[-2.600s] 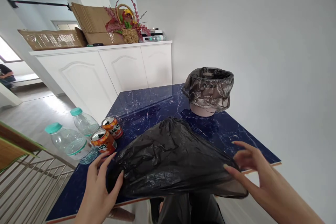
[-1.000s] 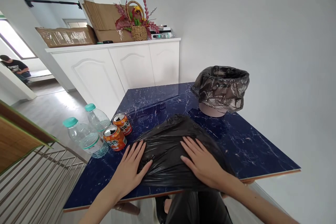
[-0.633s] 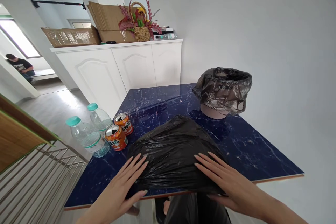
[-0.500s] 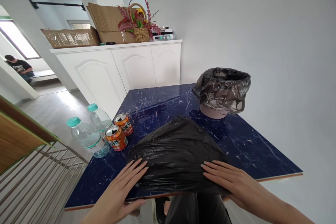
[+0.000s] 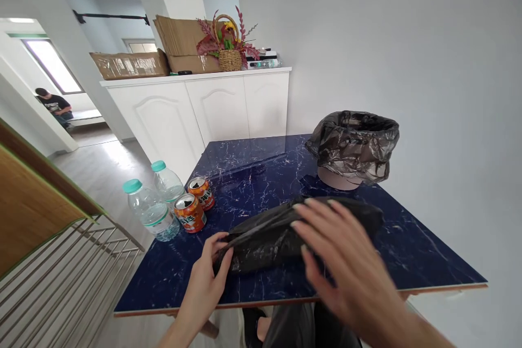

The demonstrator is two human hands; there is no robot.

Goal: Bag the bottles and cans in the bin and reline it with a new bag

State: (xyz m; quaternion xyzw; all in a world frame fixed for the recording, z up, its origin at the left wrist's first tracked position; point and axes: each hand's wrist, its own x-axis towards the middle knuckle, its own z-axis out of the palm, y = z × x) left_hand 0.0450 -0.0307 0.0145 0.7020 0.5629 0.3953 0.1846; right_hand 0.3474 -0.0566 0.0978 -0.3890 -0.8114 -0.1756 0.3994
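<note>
A black plastic bag (image 5: 265, 236) lies folded into a long strip on the dark blue marble table (image 5: 408, 258). My left hand (image 5: 207, 277) pinches the strip's left end between thumb and fingers. My right hand (image 5: 346, 266) hovers over the bag's right half with its fingers stretched out, blurred by motion, and hides part of the bag. Behind the bag stands a small bin lined with a dark bag (image 5: 354, 147).
Two orange drink cans (image 5: 194, 204) and two clear bottles with teal caps (image 5: 157, 201) stand at the table's left edge. A metal rack (image 5: 69, 277) sits to the left. White cabinets (image 5: 196, 109) carry cardboard and a flower basket. A person sits far left in a doorway.
The bag went from a puffed, spread-out sheet under both flat palms to a narrow folded strip. My left hand now pinches its end and my right hand has lifted above it.
</note>
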